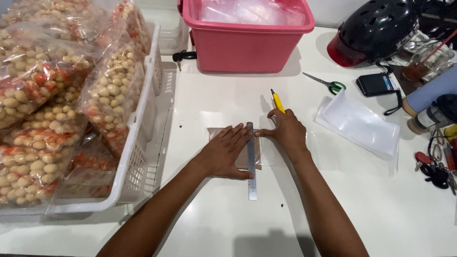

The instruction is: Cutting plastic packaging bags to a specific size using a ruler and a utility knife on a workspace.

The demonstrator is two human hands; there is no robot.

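Observation:
My left hand [223, 153] lies flat, fingers spread, pressing a steel ruler [251, 183] onto a thin clear plastic sheet over a small brown card [258, 165] on the white table [238, 223]. My right hand [286, 132] grips a yellow craft knife [276, 101], its tip down at the ruler's far end, right beside the ruler's edge. The ruler runs straight away from me, between both hands.
A white basket [138, 143] heaped with bags of round snacks fills the left. A pink tub [247, 43] stands at the back. Green-handled scissors [328, 84], a clear plastic bag [359, 124], a black helmet [376, 28], a phone, bottles and keys lie to the right.

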